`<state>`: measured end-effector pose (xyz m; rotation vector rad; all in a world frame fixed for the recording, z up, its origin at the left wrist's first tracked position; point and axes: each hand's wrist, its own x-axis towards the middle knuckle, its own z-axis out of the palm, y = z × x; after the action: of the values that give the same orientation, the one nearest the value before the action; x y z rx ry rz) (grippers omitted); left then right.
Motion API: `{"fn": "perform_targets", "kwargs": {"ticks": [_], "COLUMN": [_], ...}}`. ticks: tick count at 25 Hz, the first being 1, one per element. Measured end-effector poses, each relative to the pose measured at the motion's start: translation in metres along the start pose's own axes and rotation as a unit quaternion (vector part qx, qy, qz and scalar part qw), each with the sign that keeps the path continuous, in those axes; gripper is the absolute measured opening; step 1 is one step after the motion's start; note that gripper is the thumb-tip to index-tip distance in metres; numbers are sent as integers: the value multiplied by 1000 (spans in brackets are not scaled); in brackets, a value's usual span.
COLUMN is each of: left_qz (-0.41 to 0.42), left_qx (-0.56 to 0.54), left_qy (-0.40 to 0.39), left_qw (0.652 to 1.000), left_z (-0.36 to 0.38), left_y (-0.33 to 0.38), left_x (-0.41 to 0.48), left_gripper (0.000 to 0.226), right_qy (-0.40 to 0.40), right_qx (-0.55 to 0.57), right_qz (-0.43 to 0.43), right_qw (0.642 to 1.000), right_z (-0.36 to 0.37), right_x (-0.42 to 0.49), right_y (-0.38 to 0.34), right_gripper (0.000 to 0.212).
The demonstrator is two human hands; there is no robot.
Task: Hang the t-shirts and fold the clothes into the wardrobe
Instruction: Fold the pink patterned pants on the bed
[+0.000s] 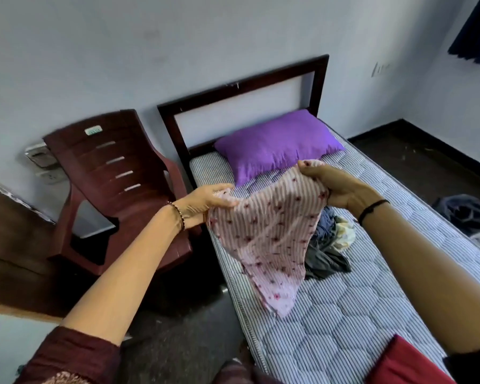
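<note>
While it hangs above the striped quilted mattress (344,314), the pink striped floral garment (269,231) is pinched by the left hand (205,202) and right hand (341,187); crumpled dark clothes (327,245) lie on that mattress.

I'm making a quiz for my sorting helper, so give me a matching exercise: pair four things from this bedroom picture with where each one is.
Things:
1. pink striped floral garment
2. purple pillow
3. dark red plastic chair
4. small pile of dark and pale clothes

Places:
A. on the floor beside the bed, against the wall
B. at the head of the striped mattress, by the headboard
C. held up by the left hand and the right hand
D. lying on the mattress behind the held cloth

Pairs: 1-C, 2-B, 3-A, 4-D
</note>
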<state>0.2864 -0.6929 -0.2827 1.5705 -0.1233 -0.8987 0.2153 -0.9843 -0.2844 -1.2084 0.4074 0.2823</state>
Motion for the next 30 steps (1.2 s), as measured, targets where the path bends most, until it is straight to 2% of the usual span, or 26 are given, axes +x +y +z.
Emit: {"fn": "perform_targets", "kwargs": {"ticks": [4,7,10,13,14,15,17,19,20,22,24,26,28,30], "left_qz": [71,115,160,167,162,146,69,-10,-19,0,78,162,187,172], "left_qx": [40,142,307,365,348,293,136,30,28,96,201,323,423,501], "left_qy": [86,120,164,233,242,231,143,14,-11,18,68,76,88,112], "left_qw": [993,976,924,886,891,916,978,999,999,995,974,929,882,841], "left_z": [6,8,27,51,59,66,77,88,93,103,111,121,132,145], "left_y": [6,11,9,7,5,2,1,6,8,10,7,7,18,33], "left_x": [20,36,55,65,69,73,76,72,71,74,80,83,82,82], "left_gripper": [25,24,22,18,14,9,9,12,5,27,40,49,47,44], "right_qy": [10,51,126,219,245,267,297,311,301,264,238,225,213,206], "right_qx": [-16,20,13,-35,-39,-37,-40,-61,-66,-48,-21,-2,12,20], "right_qz": [-31,-30,-27,3,21,34,41,34,33,38,34,5,-21,-29], "right_qw": [999,998,992,975,968,962,953,948,951,963,970,974,977,978], "right_z": [-24,-36,-42,-54,-59,-64,-73,-82,-86,-93,-97,-97,-96,-98], "right_x": [-19,-25,-32,-36,-40,-44,-59,-72,-79,-95,-109,-125,-139,-151], "right_y": [10,18,32,47,51,55,60,62,62,63,64,61,55,51], "right_gripper": [21,10,10,15,29,44,57,48,41,26,16,20,28,29]}}
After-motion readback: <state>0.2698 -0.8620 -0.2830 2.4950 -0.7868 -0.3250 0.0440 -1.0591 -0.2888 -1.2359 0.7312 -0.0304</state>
